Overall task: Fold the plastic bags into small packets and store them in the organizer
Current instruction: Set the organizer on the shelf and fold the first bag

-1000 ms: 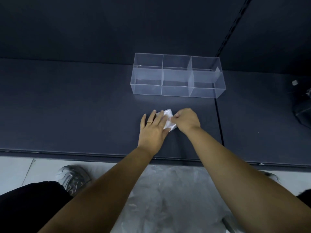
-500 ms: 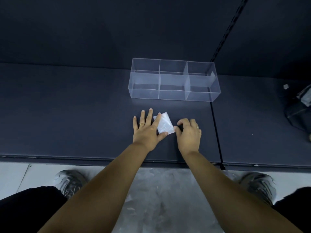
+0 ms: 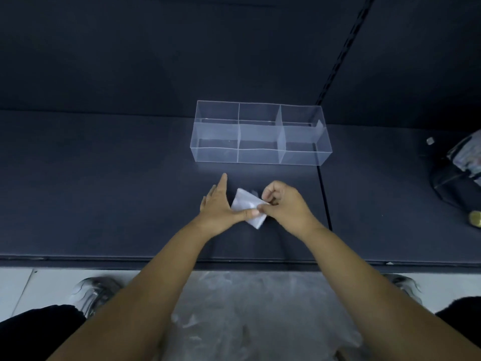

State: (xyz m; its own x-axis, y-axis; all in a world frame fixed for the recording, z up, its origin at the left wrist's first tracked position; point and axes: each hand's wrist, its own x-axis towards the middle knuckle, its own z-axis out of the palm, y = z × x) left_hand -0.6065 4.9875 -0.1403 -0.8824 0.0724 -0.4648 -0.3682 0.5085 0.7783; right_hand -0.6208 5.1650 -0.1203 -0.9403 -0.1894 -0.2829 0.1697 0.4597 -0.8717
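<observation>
Plastic film, whitish and half see-through, is folded into a small angular packet (image 3: pixel 244 201) that lies on the matte dark table (image 3: pixel 104 183), near its front edge and a short way in front of the organizer (image 3: pixel 260 155). The left hand (image 3: pixel 220 204) stands on edge beside the packet with its fingers straight. Its thumb is stretched across the packet and presses it flat. The right hand (image 3: pixel 285 201) is curled, with thumb and forefinger pinching the packet's right corner, so the two hands meet over it.

The organizer is a long box of clear, stiff plastic with sharp straight edges. Two upright walls split it into three compartments in a row.

A thin seam (image 3: pixel 324 199) runs front to back through the table just right of the hands. Far right sits a dark rounded bag (image 3: pixel 453 186) with a patterned, glossy piece on top, its print too blurred to read. Near it are a small pale block (image 3: pixel 430 140) and a round gold-coloured thing (image 3: pixel 475 219).

Below the table edge, a crinkled heap of clear bags (image 3: pixel 247 313) lies on the pale floor between two grey shoes (image 3: pixel 95 291).
</observation>
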